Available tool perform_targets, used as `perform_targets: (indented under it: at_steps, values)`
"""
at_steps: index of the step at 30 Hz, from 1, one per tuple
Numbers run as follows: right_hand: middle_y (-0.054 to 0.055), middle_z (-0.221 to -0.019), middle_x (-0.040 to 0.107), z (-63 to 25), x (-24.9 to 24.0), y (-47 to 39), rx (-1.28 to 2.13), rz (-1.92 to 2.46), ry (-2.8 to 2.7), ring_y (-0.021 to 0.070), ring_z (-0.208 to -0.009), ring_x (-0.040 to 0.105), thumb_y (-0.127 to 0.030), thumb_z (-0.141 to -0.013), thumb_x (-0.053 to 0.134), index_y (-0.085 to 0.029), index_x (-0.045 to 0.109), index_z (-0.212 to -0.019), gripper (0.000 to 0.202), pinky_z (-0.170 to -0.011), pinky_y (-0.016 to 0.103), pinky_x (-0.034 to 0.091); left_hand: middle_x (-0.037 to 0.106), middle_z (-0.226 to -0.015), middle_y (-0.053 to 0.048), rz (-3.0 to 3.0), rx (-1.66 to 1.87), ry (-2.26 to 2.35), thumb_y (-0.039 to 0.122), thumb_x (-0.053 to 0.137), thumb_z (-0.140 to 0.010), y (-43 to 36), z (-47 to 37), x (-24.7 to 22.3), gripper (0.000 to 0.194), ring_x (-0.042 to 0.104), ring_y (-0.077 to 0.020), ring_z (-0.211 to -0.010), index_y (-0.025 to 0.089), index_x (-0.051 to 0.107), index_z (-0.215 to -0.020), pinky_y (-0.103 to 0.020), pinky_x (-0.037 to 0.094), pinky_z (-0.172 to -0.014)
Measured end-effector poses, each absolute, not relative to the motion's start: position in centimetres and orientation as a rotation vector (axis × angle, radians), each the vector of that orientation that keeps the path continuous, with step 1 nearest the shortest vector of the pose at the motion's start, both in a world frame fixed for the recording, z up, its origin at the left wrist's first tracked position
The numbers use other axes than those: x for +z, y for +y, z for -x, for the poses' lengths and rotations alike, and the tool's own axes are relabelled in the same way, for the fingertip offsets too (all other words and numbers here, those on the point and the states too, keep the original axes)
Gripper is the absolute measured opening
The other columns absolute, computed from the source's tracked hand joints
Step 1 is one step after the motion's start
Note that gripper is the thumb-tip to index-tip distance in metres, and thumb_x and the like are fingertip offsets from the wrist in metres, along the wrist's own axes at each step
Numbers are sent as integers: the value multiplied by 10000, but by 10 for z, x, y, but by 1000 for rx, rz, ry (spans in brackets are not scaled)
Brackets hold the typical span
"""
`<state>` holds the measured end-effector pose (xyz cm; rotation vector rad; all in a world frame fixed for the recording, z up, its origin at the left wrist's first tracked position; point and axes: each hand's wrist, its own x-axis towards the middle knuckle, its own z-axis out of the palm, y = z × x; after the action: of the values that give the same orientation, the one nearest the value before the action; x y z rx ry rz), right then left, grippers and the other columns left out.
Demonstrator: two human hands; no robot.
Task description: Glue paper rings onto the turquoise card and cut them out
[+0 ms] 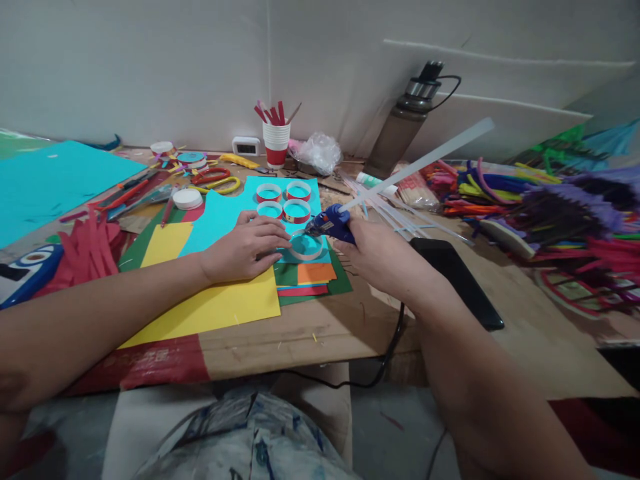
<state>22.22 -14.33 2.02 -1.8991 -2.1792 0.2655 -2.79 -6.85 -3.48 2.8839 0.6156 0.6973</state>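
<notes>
The right hand (pixel 375 253) is wrapped round a blue plastic glue gun (pixel 337 225), its nozzle at the far rim of a white paper ring (pixel 307 257). The ring lies on turquoise paper (pixel 225 212), back from the front edge of the cardboard-covered table (pixel 295 341). The left hand's (pixel 243 250) loosely bent fingers reach the ring's left side; whether they pinch it, I cannot tell.

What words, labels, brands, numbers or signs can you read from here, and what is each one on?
None can be read with certainty.
Red printed band on the front edge of the cardboard: pale characters, too blurred to read.
Small white digital display: too small to read.
White-and-green tube: any label is too blurred to read.
Blue glue gun: no lettering I can read.
</notes>
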Motion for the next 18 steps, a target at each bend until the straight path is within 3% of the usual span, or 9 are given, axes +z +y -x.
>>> perform_targets:
  at_steps: [6, 18]
  values:
    - [190, -1091, 712, -217, 19, -142, 285, 1925, -2196, 326, -995, 672, -284, -945, 499, -160, 590, -1119, 232, -739, 349, 467, 742, -1185, -83, -2888, 688, 613, 251, 549, -948, -68, 27, -34, 210, 593, -288, -1220, 230, 716, -1075, -514, 317, -1050]
    - [120, -1102, 717, -224, 9, -135, 508, 1746, -2123, 254, -963, 662, -304, -929, 533, -181, 604, -1126, 242, -779, 325, 491, 744, -1167, -77, -2895, 700, 600, 243, 552, -944, -68, 28, -34, 213, 601, -288, -1209, 240, 716, -1080, -517, 310, -1058]
